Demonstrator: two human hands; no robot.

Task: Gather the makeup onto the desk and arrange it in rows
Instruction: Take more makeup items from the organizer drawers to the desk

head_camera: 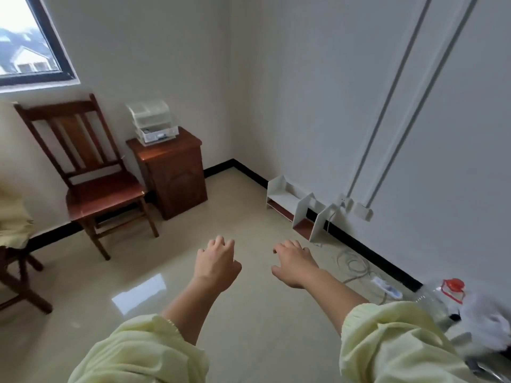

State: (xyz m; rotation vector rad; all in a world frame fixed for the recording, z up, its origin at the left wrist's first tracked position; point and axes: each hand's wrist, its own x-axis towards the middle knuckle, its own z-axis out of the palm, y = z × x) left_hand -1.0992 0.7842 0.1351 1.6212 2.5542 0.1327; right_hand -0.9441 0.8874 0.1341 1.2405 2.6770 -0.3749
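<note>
While I'm facing the corner of the room, I'm holding both arms out ahead of me over the tiled floor [249, 322], and neither is carrying anything. My left hand [217, 265] is hanging palm down with its fingers [221, 241] loosely curled and apart, gripping nothing. My right hand [294, 265] is doing the same, its fingers [290, 244] spread a little and bare. They're hovering level, near each other but not touching, which is reading to me as a reach being readied rather than a grasp.

So where's the makeup? My best guess is that it's sitting in the clear drawer organizer [153, 124] on top of the small wooden cabinet [174, 175] in the far corner, just beside the wooden chair [94, 172]. Something dark is showing in its lower drawer, but it's too small from here to say what. It's well apart from both hands, so I'm judging the gathering as barely begun: nothing in hand, no rows showing anywhere.

I'm not seeing the table plainly. At the lower right edge a blurred bottle [448, 297] with a red cap is standing on some surface, possibly it. Along the right wall a white shelf unit [301, 208] is sitting on the floor, with a power strip [387, 287] and cables near it, worth stepping around when crossing.
</note>
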